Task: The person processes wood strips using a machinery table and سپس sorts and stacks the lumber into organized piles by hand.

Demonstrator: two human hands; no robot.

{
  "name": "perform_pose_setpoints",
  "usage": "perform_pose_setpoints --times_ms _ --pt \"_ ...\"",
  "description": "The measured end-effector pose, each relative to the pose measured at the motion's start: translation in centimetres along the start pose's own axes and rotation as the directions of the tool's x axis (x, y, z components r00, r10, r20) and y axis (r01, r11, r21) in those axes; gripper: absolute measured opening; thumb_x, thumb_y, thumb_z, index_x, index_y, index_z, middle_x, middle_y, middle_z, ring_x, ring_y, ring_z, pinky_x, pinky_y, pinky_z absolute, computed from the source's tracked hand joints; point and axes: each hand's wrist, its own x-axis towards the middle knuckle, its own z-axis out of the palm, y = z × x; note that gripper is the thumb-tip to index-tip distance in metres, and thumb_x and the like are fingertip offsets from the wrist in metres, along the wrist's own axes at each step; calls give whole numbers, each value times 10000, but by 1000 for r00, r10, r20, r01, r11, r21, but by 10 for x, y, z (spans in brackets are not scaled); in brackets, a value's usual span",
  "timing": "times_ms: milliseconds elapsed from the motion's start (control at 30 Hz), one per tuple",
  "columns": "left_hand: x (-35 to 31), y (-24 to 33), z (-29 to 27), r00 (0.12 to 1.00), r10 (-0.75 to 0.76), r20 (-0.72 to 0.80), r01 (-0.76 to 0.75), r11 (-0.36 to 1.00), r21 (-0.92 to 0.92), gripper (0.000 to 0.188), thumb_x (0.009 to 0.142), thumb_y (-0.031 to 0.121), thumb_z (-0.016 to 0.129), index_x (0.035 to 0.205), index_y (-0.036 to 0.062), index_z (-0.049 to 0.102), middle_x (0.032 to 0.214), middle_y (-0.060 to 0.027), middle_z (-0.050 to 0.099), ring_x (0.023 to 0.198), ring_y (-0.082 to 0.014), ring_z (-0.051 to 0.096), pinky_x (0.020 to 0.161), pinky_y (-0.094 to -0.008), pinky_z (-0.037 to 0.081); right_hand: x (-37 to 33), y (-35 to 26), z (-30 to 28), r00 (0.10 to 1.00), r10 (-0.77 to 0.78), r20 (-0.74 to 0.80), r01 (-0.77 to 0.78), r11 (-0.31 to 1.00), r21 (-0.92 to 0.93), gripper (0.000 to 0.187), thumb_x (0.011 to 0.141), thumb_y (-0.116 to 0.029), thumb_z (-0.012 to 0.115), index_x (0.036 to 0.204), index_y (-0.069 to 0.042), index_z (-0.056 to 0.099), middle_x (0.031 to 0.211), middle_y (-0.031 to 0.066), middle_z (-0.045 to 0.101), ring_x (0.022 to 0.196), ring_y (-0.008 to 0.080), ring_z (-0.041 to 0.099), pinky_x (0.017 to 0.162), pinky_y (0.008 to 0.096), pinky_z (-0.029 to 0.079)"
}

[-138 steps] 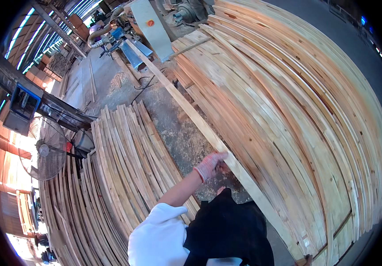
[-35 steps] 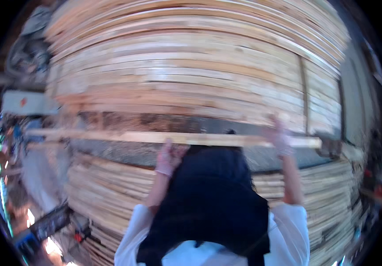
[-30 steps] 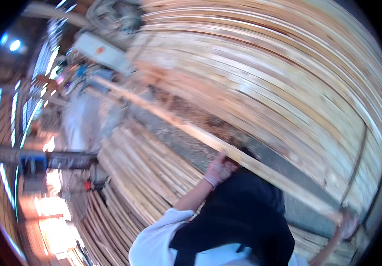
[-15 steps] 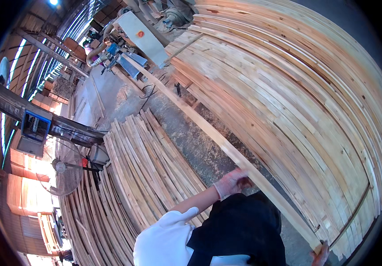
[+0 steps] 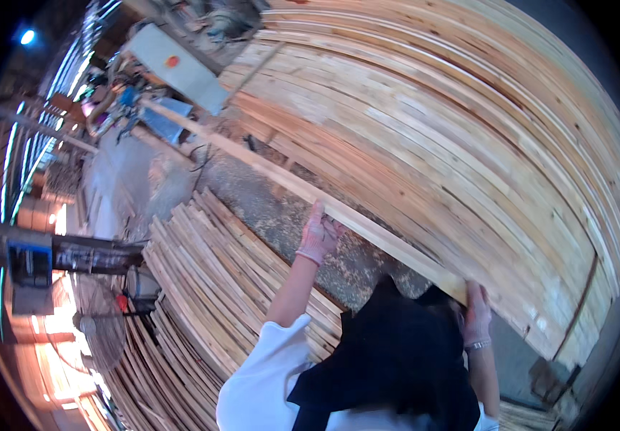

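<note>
A long, narrow, pale wooden board [image 5: 274, 171] runs slantwise from the far left down to my right side. My left hand [image 5: 320, 233], in a pinkish-white work glove, grips the board's near-left edge partway along; some of its fingers pass beneath the wood. At the board's near end, my right hand [image 5: 476, 316] is closed around it, gloved too. The board's far end lies at a machine with blue parts [image 5: 166, 122].
To the right is a wide stack of boards [image 5: 425, 165] with a cross strip. More loose boards [image 5: 209, 280] lie at left beside a caged fan [image 5: 101, 323]. A pale cabinet with a red knob [image 5: 180, 68] stands far off. Sawdust covers the floor [image 5: 252, 201] between the stacks.
Both hands have moved forward and to the left with the board, the right hand coming in from the lower right edge. The view has shifted too.
</note>
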Motion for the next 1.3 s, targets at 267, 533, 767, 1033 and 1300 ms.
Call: perform_pose_setpoints --times_ms 267,533,767,1033,1300 --pt "-39 -127 20 856 -438 273 328 870 368 424 870 293 588 1120 -49 564 1015 -158 652 915 -282 648 864 -411 517 54 31 90 867 -155 474 336 883 -327 418 919 -321 560 1239 -54 526 1052 36 615 957 128 550 874 264 431" --pt "-16 -30 -17 992 43 -119 -40 999 24 347 882 407 560 924 63 590 831 -73 633 807 -231 617 657 -342 476 88 -20 46 844 227 485 244 644 -725 487 859 -502 546 1144 -114 615 1108 104 642 1084 237 576 960 317 408" --pt "2 -54 44 922 172 -347 -238 959 -156 280 847 333 638 1007 106 598 1016 -24 639 829 -209 608 868 -429 499 193 -119 -68 986 40 160 63 803 -593 590 821 -520 601 1198 -68 573 965 81 667 888 157 621 769 296 489" --pt "-1 -152 133 924 -17 -382 42 997 57 292 864 391 592 965 117 609 924 0 628 738 -184 578 815 -419 509 357 -268 -190 868 -490 -86 -176 -140 -974 336 859 -276 543 1161 -129 565 1160 113 578 1102 278 556 911 447 411" --pt "-19 -163 119 928 -105 -358 142 987 79 303 858 437 580 927 142 602 890 27 621 780 -168 602 793 -416 514 438 -247 -228 720 -682 130 -210 -393 -895 173 848 -178 517 973 -172 637 924 54 668 877 241 652 722 409 497"
